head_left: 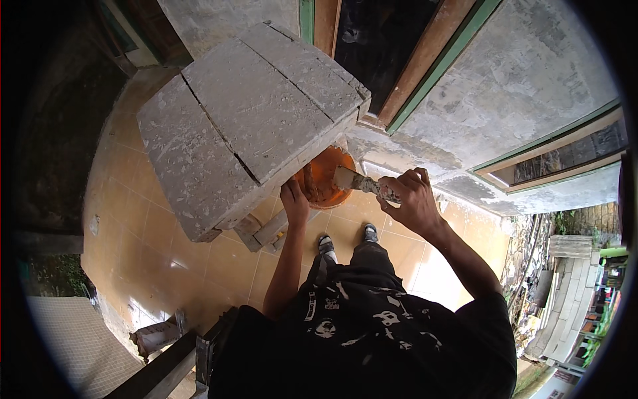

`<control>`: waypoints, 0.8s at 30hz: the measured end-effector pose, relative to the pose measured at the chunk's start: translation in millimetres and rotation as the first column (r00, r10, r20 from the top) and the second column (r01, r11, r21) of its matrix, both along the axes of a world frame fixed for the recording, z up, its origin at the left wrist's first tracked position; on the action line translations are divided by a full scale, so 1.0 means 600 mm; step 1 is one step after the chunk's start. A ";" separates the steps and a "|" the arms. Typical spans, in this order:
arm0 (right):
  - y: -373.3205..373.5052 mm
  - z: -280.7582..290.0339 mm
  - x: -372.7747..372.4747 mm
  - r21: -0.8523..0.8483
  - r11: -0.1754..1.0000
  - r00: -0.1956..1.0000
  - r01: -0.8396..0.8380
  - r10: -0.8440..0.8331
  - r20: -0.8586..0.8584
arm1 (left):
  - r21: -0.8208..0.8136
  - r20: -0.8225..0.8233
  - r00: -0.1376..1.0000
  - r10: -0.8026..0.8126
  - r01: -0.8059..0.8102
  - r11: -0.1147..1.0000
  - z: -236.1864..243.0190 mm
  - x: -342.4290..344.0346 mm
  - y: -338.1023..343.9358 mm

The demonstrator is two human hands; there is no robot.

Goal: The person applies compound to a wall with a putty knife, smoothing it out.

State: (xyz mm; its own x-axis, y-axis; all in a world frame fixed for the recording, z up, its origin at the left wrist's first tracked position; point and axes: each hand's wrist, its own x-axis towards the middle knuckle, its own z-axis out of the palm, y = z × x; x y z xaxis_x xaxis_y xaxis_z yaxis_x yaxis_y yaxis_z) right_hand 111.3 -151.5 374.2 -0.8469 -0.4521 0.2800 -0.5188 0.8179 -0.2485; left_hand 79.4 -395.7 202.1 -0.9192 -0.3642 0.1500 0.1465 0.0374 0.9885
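Note:
My right hand (413,198) grips a plaster-crusted scraper (367,185), its broad blade over the right part of an orange bucket (327,191). The bucket has orange-brown smears inside and is partly hidden by a rough wooden platform (232,106) coated in pale grey plaster. My left hand (295,203) is at the bucket's left side, just under the platform's near edge, fingers curled; what they hold is hidden.
Tiled floor (169,223) surrounds my sandalled feet. Beyond the platform are a plastered wall (518,86), a door frame (405,80) and a low window (551,161). A dark railing (166,366) is at lower left, stacked blocks and debris (565,292) at right.

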 end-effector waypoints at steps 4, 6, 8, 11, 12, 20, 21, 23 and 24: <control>0.010 -0.001 -0.023 -0.056 0.998 1.000 0.019 -0.020 -0.016 | -0.027 0.022 1.000 -0.012 0.012 1.000 -0.005 0.000 -0.003; 0.014 0.009 -0.039 -0.019 1.000 0.998 0.019 -0.018 0.057 | -0.036 -0.001 1.000 0.006 -0.006 0.999 -0.010 -0.003 -0.003; 0.013 0.023 -0.052 0.017 1.000 0.995 -0.007 0.005 0.096 | -0.042 -0.023 0.999 0.022 -0.023 0.999 -0.013 -0.005 -0.001; 0.009 0.031 -0.059 0.005 0.999 0.996 -0.033 0.032 0.077 | -0.052 0.006 1.000 0.013 -0.013 0.999 -0.013 -0.007 -0.007; 0.008 0.021 -0.058 0.002 0.999 0.997 -0.035 0.035 0.076 | -0.055 0.016 1.000 0.013 -0.012 0.998 -0.013 -0.006 -0.010; -0.007 -0.009 -0.070 0.117 0.993 0.965 -0.013 -0.019 0.263 | -0.055 0.008 1.000 0.006 -0.006 0.998 0.026 0.008 0.003; -0.009 -0.010 -0.075 0.195 0.981 0.979 -0.026 -0.014 0.201 | -0.073 -0.022 1.000 0.014 -0.016 0.997 0.027 0.008 0.004; -0.011 -0.012 -0.083 0.202 0.979 0.995 -0.038 0.018 0.101 | -0.092 -0.054 0.998 0.020 -0.025 0.995 0.029 0.008 0.003; -0.012 -0.012 -0.087 0.211 0.976 0.999 -0.046 0.048 -0.001 | -0.109 -0.042 0.999 0.018 -0.022 0.994 0.031 0.009 0.001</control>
State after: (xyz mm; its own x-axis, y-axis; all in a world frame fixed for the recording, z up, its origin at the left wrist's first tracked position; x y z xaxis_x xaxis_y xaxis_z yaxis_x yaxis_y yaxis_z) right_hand 59.2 -158.4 367.0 -0.8219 -0.5407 0.1792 -0.5589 0.8263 -0.0701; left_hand 84.8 -394.8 220.6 -0.9042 -0.3615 0.2277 0.1851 0.1487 0.9714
